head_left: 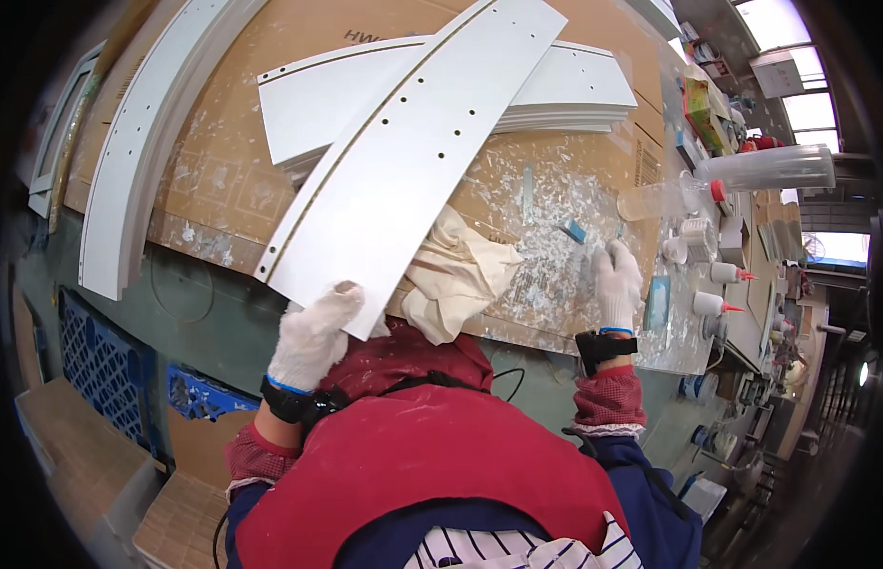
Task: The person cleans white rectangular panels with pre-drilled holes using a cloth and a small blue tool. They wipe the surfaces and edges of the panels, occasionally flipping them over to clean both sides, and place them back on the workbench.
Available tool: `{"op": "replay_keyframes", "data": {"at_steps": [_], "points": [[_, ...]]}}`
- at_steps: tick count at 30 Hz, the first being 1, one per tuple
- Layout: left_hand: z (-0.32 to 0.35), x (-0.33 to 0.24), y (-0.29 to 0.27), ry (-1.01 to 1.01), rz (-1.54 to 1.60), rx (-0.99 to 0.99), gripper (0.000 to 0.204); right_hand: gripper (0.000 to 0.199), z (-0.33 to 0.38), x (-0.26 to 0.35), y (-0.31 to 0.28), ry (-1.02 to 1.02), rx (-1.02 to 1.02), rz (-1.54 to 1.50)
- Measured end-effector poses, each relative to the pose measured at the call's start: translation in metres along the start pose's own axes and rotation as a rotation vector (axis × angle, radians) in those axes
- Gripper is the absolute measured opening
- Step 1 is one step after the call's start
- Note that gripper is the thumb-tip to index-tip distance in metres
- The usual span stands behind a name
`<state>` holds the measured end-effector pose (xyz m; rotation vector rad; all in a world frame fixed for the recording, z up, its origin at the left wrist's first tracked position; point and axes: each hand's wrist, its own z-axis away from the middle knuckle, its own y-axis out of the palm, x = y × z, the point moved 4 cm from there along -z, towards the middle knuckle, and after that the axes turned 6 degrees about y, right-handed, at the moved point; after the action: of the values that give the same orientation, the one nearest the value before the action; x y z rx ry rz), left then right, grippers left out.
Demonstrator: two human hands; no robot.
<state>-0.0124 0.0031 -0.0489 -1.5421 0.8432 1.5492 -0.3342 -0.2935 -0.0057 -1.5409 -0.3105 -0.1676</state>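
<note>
A long, curved white panel [394, 142] with drilled holes and a dark groove along one edge lies slanting across the stack. My left hand [318, 327], in a white glove, grips its near corner, thumb on top. Under it, a stack of similar white panels [565, 90] rests on the cardboard-covered table. To the right, my gloved right hand [618, 284] lies over the tabletop, fingers stretched forward, with no held object visible. Close to those fingers sits a small blue block [572, 230]. A cream cloth [456, 275] is bunched beside the panel, near the table's front edge.
Another stack of curved white panels [128, 161] stands at the left. A thin flat strip [528, 194] and white flakes litter the cardboard [214, 190]. Glue bottles with red tips [715, 303], a clear bottle [655, 201] and tubs line the right. Blue crates [105, 365] are below left.
</note>
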Motion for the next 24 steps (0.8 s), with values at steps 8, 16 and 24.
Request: {"op": "replay_keyframes", "data": {"at_steps": [8, 16, 24], "points": [[-0.003, -0.037, 0.019, 0.45, -0.688, 0.128, 0.041, 0.034, -0.011, 0.032, 0.031, -0.414, -0.012, 0.107], [-0.005, -0.034, 0.016, -0.004, 0.273, 0.052, 0.033, 0.027, 0.02, 0.135, -0.013, -0.303, 0.449, -0.808], [-0.007, -0.031, 0.02, -0.184, 0.247, 0.11, 0.054, 0.023, 0.117, 0.346, -0.017, -1.375, 0.755, -0.428]]}}
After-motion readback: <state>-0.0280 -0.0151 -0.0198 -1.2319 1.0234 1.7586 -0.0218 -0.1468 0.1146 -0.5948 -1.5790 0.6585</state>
